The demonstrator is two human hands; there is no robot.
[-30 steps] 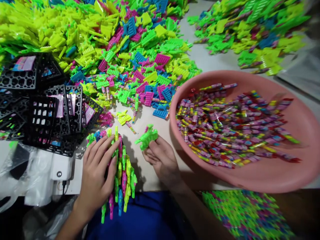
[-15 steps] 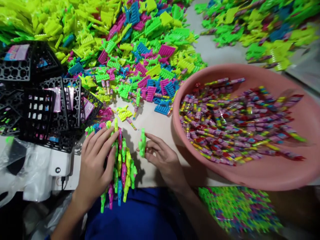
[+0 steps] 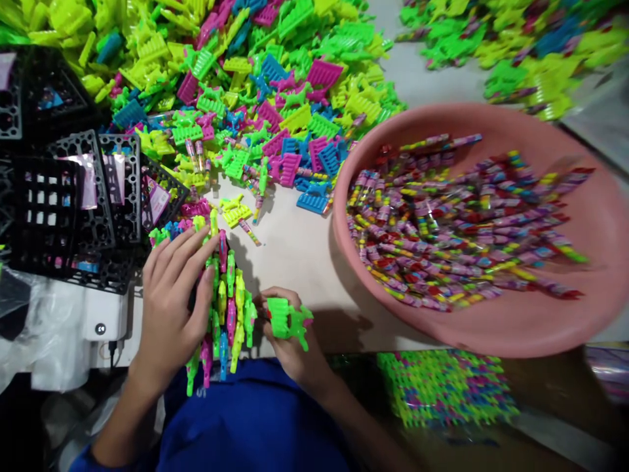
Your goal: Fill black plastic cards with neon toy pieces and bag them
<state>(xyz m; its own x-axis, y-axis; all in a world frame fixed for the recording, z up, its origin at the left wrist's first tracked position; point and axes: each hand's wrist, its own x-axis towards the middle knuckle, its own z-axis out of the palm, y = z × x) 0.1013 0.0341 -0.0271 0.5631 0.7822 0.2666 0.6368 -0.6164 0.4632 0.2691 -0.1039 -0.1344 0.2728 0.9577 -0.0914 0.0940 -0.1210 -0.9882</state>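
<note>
My left hand (image 3: pixel 171 305) lies flat on a stacked row of small plastic toys (image 3: pixel 228 308) in green, pink and blue, pressing it against the table edge. My right hand (image 3: pixel 287 341) grips a single green plastic toy piece (image 3: pixel 287 321) just right of that row, close to my body. A big pink basin (image 3: pixel 491 328) filled with several wrapped candy sticks (image 3: pixel 457 223) stands to the right of my hands.
A large heap of neon plastic parts (image 3: pixel 236 85) covers the table's far side, with another heap (image 3: pixel 515 46) at the top right. Black plastic grids (image 3: pixel 73 196) lie stacked at left. A bag of finished toys (image 3: pixel 442 387) sits below the table edge.
My right hand has drawn the green piece back from the table's middle toward my body and the row, turning it over. My left hand stays on the row.
</note>
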